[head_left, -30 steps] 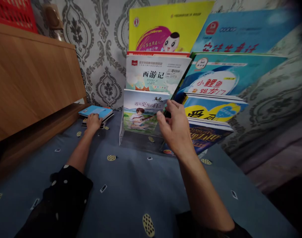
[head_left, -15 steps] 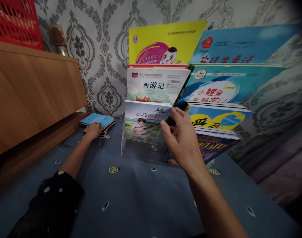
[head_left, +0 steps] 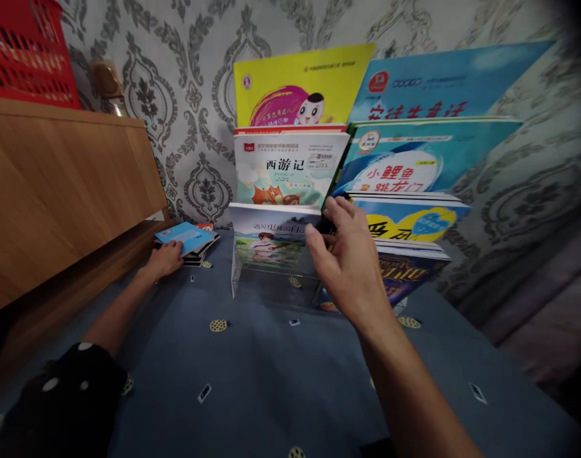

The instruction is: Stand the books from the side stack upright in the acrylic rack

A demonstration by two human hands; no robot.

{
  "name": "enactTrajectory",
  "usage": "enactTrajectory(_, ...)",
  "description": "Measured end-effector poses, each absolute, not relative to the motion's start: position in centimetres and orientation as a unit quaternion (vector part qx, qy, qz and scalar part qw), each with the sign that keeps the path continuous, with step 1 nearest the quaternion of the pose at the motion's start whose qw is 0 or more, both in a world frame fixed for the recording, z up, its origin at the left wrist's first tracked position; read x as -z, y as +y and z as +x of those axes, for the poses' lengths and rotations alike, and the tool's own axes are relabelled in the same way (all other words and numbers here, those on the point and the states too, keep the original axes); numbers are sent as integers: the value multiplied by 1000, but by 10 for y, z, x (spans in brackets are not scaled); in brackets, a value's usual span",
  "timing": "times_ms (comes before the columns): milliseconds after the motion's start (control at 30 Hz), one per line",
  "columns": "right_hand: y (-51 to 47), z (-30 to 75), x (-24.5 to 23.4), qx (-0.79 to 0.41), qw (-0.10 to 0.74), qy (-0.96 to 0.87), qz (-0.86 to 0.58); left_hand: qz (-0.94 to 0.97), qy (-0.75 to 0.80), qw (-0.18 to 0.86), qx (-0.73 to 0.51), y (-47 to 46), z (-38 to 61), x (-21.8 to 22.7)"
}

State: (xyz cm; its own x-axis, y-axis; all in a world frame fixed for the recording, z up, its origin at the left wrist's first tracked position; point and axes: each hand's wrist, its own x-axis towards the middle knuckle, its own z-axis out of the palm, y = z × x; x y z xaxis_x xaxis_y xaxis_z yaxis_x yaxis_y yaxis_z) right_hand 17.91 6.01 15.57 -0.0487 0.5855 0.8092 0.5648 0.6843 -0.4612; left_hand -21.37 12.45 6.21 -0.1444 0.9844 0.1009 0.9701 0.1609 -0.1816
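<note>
A clear tiered stand [head_left: 271, 286] on a blue patterned cloth holds several children's books in two columns. My right hand [head_left: 350, 261] reaches to the front left book [head_left: 269, 238], which shows a drawn child on grass, and its fingers pinch that book's right edge. My left hand [head_left: 165, 259] lies at the near edge of a small pile of books with a light blue book [head_left: 183, 235] on top; its fingers curl at that book's corner, which is lifted a little. Both arms wear dark spotted sleeves.
A wooden cabinet [head_left: 56, 191] stands at the left with a red basket [head_left: 28, 57] on top. Patterned wallpaper [head_left: 195, 95] rises behind the stand. The blue cloth [head_left: 271, 381] spreads toward me. Dark bedding or fabric lies at the right.
The front left book has sunk lower in the stand under my right hand. My left hand has slid back to the pile's near edge, and the blue book's corner has lifted.
</note>
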Motion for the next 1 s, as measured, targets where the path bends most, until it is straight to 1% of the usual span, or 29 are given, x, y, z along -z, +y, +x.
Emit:
enactTrajectory(267, 41, 179, -169, 6, 595, -718, -361, -634, -760, 142, -16, 119, -191, -48)
enactTrajectory(467, 21, 180, -180, 11, 593, -726, -348, -659, -735, 160, -19, 83, -190, -39)
enactTrajectory(700, 4, 176, -186, 10, 589, -732, -344, -682, -714, 157, -18, 31, -187, -19)
enactTrajectory(867, -4, 160, -179, -1, 554, -770, -317, -713, -686, 146, -29, -9, -191, -16)
enactTrajectory(1000, -11, 136, -151, -24, 480, -827, -292, -747, -655, 102, -39, -46, -195, -18)
